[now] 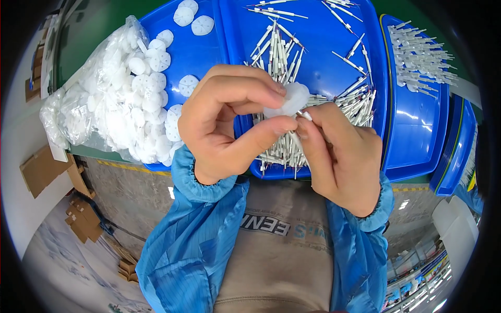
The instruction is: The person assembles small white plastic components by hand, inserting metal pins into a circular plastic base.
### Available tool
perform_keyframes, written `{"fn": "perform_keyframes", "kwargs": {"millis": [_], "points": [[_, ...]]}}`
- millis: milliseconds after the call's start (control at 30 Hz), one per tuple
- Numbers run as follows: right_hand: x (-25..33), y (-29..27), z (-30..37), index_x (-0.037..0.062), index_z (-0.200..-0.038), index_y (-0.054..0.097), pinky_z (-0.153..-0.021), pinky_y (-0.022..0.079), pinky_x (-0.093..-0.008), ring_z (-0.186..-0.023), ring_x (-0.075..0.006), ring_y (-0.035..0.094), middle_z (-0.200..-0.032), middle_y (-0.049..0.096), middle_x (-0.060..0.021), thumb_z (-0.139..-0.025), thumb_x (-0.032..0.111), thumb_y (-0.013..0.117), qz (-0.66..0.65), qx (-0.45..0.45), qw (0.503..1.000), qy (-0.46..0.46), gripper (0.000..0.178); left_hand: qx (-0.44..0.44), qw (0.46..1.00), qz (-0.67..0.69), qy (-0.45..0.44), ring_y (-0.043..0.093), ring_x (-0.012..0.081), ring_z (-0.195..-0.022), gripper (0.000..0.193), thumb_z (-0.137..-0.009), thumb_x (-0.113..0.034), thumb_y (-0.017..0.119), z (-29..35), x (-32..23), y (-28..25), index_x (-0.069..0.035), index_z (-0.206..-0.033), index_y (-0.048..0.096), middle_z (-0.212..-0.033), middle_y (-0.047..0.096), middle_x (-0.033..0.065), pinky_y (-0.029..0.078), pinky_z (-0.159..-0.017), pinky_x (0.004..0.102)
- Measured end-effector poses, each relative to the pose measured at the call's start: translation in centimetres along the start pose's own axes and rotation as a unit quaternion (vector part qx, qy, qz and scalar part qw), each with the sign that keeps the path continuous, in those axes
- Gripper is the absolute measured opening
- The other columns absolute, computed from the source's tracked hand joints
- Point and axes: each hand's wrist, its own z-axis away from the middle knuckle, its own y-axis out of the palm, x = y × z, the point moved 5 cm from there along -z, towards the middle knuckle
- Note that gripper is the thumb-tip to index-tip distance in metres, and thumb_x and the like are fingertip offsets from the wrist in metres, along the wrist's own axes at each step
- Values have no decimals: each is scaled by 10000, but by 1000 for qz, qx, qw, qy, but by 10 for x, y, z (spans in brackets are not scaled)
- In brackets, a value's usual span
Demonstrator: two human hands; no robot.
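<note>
Between the fingertips of my left hand (pixel 229 120) is a round, translucent white plastic disc (pixel 293 99), tilted on edge. My right hand (pixel 342 151) pinches a thin white stick-like piece (pixel 298 136) close against the disc's lower edge; my fingers hide where the two meet. Below both hands lies a blue tray (pixel 318 57) with a heap of similar thin white sticks (pixel 355 107), some with dark thin tips. More discs (pixel 151 94) spill from a clear plastic bag (pixel 78 117) onto a blue tray at my left.
A third blue tray (pixel 412 141) at the right carries a bundle of white pieces with sticks (pixel 420 57). Farther right stand stacked blue trays (pixel 456 151). Several loose discs (pixel 202 25) lie at the far left. Cardboard boxes (pixel 83 219) rest on the floor.
</note>
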Motion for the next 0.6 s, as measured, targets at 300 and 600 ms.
{"fn": "perform_keyframes", "kwargs": {"millis": [300, 600], "points": [[-9, -2, 5, 29, -1057, 593, -403, 428, -336, -456, -253, 588, -618, 600, -82, -911, 104, 656, -216, 98, 971, -11, 176, 72, 993, -70, 69, 687, 222, -832, 325, -682, -28, 862, -8, -18, 4, 48, -938, 677, -947, 662, 175, 566, -692, 281], [12, -4, 19, -15, -1029, 596, -426, 464, -341, -507, -238, 612, -655, 601, -87, -833, 90, 717, 64, -97, 972, -203, 253, 226, 951, -102, 184, 706, 339, -854, 396, -811, -186, 811, -12, -29, 13, 79, -1000, 586, -984, 617, 199, 611, -721, 385]]}}
